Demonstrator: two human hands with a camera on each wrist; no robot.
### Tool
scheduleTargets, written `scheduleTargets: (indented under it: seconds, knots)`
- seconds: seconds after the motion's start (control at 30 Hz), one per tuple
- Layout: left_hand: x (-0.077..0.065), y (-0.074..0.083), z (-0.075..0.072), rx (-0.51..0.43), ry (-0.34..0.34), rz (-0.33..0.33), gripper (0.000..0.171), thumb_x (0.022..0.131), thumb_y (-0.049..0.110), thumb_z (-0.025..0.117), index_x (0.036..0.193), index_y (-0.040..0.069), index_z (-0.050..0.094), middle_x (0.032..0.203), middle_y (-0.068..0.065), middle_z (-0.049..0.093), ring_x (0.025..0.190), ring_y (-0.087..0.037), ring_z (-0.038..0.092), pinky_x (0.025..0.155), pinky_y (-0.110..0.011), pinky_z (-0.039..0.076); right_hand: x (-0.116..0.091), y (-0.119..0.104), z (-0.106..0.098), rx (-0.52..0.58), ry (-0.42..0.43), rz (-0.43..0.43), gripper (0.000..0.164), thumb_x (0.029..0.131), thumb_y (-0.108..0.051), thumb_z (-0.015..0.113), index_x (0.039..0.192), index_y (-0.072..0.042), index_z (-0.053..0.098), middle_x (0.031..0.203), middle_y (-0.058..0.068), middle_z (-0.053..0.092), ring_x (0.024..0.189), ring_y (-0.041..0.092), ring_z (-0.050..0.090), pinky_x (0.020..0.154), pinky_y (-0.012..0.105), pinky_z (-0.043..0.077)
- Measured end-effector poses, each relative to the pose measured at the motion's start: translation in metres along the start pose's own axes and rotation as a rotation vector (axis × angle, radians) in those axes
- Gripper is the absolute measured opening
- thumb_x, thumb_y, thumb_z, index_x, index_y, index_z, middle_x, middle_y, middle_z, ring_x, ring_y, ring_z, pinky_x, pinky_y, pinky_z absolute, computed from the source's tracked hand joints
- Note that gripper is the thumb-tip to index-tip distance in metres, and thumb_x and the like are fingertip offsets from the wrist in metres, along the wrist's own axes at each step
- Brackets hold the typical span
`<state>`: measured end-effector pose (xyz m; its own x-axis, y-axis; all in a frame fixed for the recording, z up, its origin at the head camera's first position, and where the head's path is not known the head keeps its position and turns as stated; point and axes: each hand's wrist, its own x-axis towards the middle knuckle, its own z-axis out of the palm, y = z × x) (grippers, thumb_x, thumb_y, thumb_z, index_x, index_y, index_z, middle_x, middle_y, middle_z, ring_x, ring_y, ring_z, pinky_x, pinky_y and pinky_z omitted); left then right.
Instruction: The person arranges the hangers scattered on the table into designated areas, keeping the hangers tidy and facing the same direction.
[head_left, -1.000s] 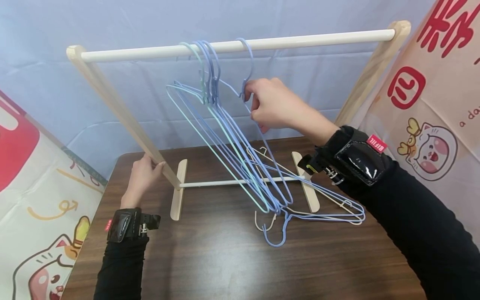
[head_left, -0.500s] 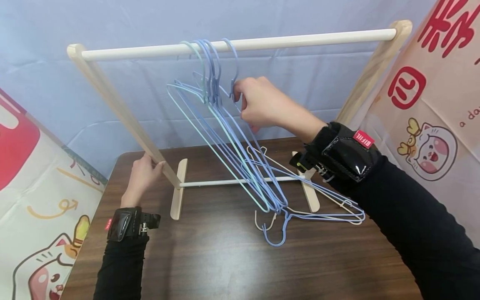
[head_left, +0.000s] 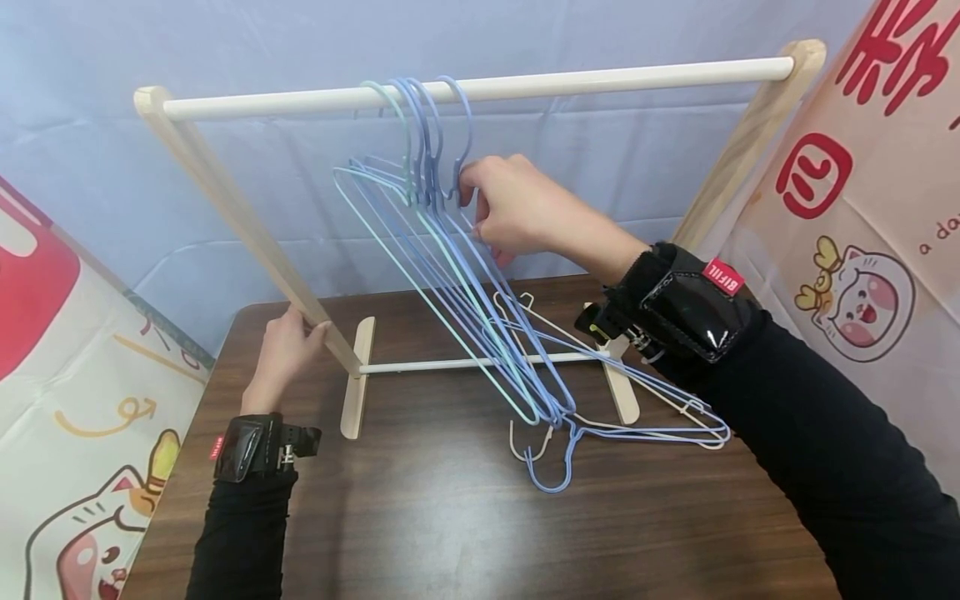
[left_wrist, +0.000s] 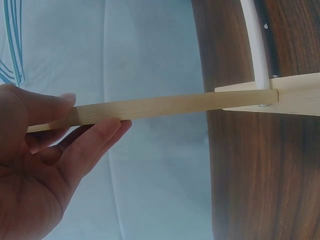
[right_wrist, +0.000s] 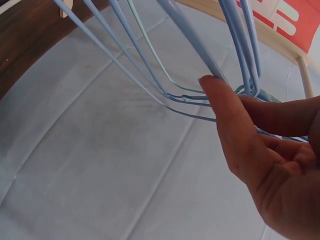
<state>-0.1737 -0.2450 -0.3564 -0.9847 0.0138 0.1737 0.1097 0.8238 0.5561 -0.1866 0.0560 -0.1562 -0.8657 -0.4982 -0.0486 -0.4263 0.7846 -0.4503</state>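
Note:
A blue wire hanger (head_left: 467, 125) hangs by its hook from the white top rail (head_left: 615, 81) of a small wooden clothes rack. At the neck of that hanger, my right hand (head_left: 517, 204) pinches the wire between thumb and finger; the right wrist view shows the fingers (right_wrist: 230, 120) around it. Just left of it hang several more blue hangers and a mint green hanger (head_left: 393, 100), bunched close together. My left hand (head_left: 281, 354) grips the rack's left wooden post (head_left: 240, 221) low down, with thumb and fingers (left_wrist: 95, 145) on either side of it in the left wrist view.
Blue and cream hangers (head_left: 637, 432) lie piled on the brown table (head_left: 420, 517) under the rack's right half, hooks toward me. The rack's lower bar (head_left: 420, 367) and two feet (head_left: 358, 379) stand on the table. A pale cloth backdrop hangs behind.
My right hand has slid the blue hanger leftward along the rail, closer to the bunch. The left hand stays on the post, and the pile on the table has not moved.

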Motion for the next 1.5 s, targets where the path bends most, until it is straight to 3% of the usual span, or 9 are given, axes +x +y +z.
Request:
scheduleTargets:
  seconds: [0.17,0.5,1.03,1.33,1.5]
  knots:
    - [0.000,0.000,0.000,0.001,-0.002,0.004,0.034,0.091,0.010,0.052,0.109,-0.017,0.045,0.087,-0.033,0.058,0.068,-0.037,0.060,0.047,-0.031,0.037,-0.002,0.000,0.000,0.056,-0.014,0.013,0.026,0.086,0.003,0.051,0.111,0.002,0.052,0.081,0.013,0.063,0.056,0.016,0.065,0.056,0.026,0.051]
    - [-0.001,0.001,0.000,0.002,0.001,0.000,0.033,0.091,0.010,0.052,0.108,-0.017,0.046,0.089,-0.034,0.058,0.075,-0.042,0.060,0.056,-0.042,0.045,-0.006,0.003,-0.003,0.074,-0.031,0.006,0.029,0.087,0.003,0.046,0.115,0.005,0.051,0.081,0.015,0.065,0.055,0.016,0.065,0.061,0.028,0.052]
    - [-0.001,-0.001,0.000,0.006,0.011,-0.005,0.031,0.091,0.010,0.053,0.107,-0.016,0.046,0.088,-0.033,0.058,0.078,-0.043,0.060,0.061,-0.047,0.047,-0.014,0.013,-0.002,0.013,-0.056,-0.002,0.047,0.074,0.011,0.035,0.117,0.004,0.054,0.072,0.011,0.063,0.055,0.016,0.064,0.065,0.029,0.050]
    - [-0.001,0.000,0.001,0.006,0.018,0.002,0.030,0.091,0.010,0.054,0.106,-0.016,0.047,0.088,-0.033,0.059,0.077,-0.043,0.060,0.060,-0.047,0.046,-0.020,0.020,0.006,0.029,-0.065,-0.005,0.039,0.078,0.013,0.042,0.114,0.005,0.054,0.073,0.012,0.060,0.055,0.017,0.063,0.058,0.027,0.051]
    - [-0.001,0.000,0.001,0.004,0.025,0.009,0.030,0.090,0.009,0.053,0.106,-0.016,0.047,0.089,-0.034,0.059,0.078,-0.043,0.060,0.059,-0.047,0.047,-0.023,0.024,0.009,-0.024,-0.049,-0.058,0.031,0.080,0.007,0.046,0.109,0.004,0.057,0.071,0.007,0.062,0.053,0.015,0.060,0.064,0.029,0.049]
